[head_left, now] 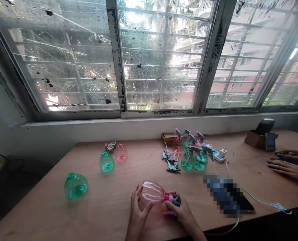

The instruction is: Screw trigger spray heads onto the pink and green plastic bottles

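A clear pink spray bottle [152, 192] lies sideways between my hands, just over the near part of the table. My left hand [138, 209] wraps round its base end. At the neck, my right hand [180, 211] grips the grey and pink spray head [173, 199], and my fingers cover part of it. To the left are a green bottle [75, 186] without a head, another green bottle [106, 162] and a small pink bottle [122, 152]. Loose spray heads [172, 161] lie beyond my right hand, beside several bottles [194, 160] with heads fitted.
A tablet [229, 194], partly blurred, lies right of my hands with a white cable. Behind it is a power strip [219, 154]. Another person's hands [289, 167] rest at the right edge. A cardboard box [255, 139] and small boxes [110, 146] stand near the window wall.
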`<state>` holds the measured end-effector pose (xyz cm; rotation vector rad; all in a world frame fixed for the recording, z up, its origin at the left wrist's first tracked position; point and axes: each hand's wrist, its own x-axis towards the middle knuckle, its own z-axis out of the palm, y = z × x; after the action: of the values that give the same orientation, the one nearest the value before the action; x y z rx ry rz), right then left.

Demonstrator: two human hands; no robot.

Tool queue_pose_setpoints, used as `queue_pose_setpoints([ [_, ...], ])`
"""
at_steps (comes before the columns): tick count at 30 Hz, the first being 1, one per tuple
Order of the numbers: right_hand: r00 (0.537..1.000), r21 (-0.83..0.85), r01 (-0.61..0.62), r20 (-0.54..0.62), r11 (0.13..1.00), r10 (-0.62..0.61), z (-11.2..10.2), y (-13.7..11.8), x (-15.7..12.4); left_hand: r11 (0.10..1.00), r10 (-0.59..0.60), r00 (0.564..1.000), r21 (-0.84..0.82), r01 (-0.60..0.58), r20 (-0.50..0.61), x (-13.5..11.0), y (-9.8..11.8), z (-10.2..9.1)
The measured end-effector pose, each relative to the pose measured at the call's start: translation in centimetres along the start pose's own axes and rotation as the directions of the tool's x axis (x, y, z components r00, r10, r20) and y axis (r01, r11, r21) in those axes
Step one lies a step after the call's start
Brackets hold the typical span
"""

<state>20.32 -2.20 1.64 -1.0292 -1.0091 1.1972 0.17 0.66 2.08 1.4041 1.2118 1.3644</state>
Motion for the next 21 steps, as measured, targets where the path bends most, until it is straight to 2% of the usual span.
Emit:
queue_pose_setpoints([
  [4,1.0,-0.015,0.008,0.011,1.0,-0.008,0.07,-0.21,-0.03,0.999,-0.024,1.0,-0.034,0.023,-0.008,-0.14,0.14,0.02],
  [11,1.0,0.052,-0.009,-0.009,0.999,0.01,0.18,-0.35,0.03,0.999,0.024,0.998,0.023,-0.026,0.056,0.07,-0.39,-0.13],
  [21,0.998,-0.041,0.059,-0.027,0.997,-0.06,0.03,0.0,0.18,0.99,-0.112,0.994,-0.084,0.112,0.009,0.43,-0.42,-0.06],
])
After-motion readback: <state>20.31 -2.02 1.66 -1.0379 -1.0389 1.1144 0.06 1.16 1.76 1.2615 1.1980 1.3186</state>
